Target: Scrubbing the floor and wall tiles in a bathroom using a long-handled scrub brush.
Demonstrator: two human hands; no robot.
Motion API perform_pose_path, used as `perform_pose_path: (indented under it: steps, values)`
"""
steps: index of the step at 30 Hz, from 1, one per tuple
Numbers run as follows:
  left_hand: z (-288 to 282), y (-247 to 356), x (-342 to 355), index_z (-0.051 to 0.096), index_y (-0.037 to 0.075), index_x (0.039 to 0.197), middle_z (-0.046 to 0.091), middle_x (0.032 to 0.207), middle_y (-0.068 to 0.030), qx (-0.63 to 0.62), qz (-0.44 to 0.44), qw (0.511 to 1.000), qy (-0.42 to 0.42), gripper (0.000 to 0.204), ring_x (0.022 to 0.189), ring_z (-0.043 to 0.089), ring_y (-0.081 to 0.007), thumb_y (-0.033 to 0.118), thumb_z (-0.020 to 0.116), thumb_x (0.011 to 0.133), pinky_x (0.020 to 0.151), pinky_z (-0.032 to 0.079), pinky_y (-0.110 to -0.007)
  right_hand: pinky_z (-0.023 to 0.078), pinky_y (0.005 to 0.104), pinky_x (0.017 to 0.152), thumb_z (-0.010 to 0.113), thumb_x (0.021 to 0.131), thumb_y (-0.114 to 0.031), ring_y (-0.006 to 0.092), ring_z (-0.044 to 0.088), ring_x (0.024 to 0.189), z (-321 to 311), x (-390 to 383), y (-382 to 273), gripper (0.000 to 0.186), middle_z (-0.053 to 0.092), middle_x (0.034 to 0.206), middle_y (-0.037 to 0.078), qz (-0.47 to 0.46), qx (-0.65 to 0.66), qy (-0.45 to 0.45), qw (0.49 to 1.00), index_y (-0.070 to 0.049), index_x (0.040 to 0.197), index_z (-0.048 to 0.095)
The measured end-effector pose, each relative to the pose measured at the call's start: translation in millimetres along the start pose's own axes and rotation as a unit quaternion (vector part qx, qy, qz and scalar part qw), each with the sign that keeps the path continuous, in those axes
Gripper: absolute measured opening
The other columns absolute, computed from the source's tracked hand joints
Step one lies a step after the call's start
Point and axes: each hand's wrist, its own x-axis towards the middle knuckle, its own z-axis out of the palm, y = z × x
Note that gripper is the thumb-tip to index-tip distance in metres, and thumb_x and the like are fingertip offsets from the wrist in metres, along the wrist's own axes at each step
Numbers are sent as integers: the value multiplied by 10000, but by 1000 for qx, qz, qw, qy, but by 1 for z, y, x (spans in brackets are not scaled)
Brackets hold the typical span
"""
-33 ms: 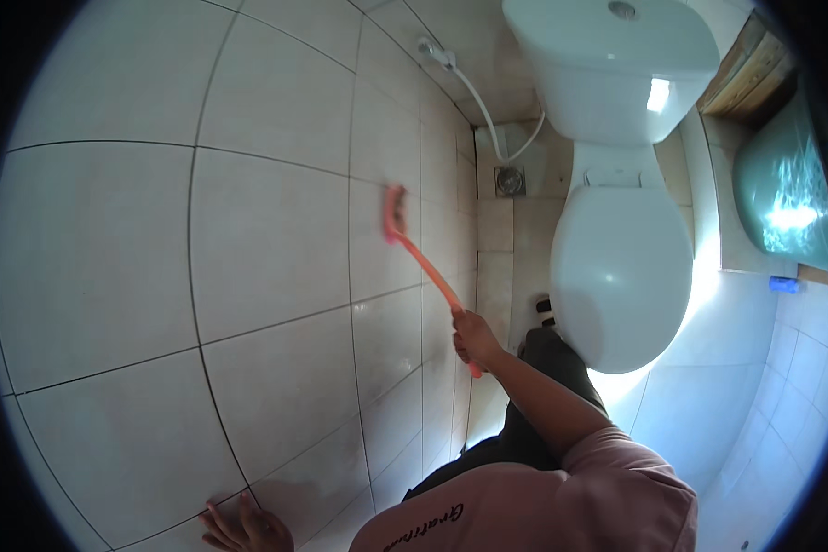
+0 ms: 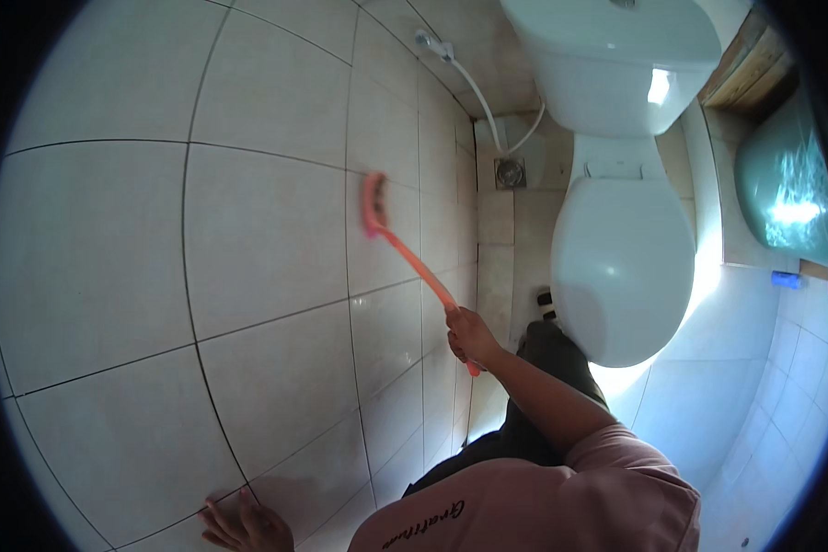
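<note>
My right hand (image 2: 470, 337) is wrapped around the lower handle of a long orange-pink scrub brush (image 2: 419, 267). The handle slants up and left from my fist, its end poking out below. At the far end the curved brush head (image 2: 374, 204), a little blurred, is at the pale tiled wall (image 2: 267, 239) on the left, near a dark grout line. Whether its bristles press on the tile I cannot tell. My left hand (image 2: 247, 527) rests against the same wall at the lower left, fingers spread, holding nothing.
A white toilet (image 2: 622, 267) with its lid down stands ahead on the right. A bidet sprayer (image 2: 432, 44) with a white hose hangs in the far corner, above a square floor drain (image 2: 510, 173). At the right is a greenish, shiny rounded container (image 2: 787, 184) near a small blue object (image 2: 785, 281).
The brush head has shifted slightly left and up along the wall, and my right hand has moved slightly with it. My left hand stays in place.
</note>
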Motion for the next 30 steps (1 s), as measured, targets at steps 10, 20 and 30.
perform_pose_path:
  steps: [10,20,30]
  values:
    - [15,-3,-11,537,164,1002,320,1251,-137,20,-17,999,-24,300,1195,224,-324,119,418,731,957,90,-478,356,250,406,359,779,-552,111,418,420,-26,-5,32,542,395,478,20,7,-139,68,988,-30,679,461]
    - [12,-4,-13,527,164,1022,305,1262,-140,32,-12,998,-46,300,1202,211,-323,160,396,751,961,85,-473,396,300,513,356,807,-497,174,500,547,-26,-14,36,523,442,508,81,20,-166,56,984,-1,732,500]
    - [9,2,-7,518,144,1017,292,1265,-149,33,-5,999,-32,289,1202,200,-328,246,344,810,960,87,-477,358,304,386,345,791,-539,140,418,389,-33,1,12,557,432,483,56,-17,-185,100,978,-5,700,474]
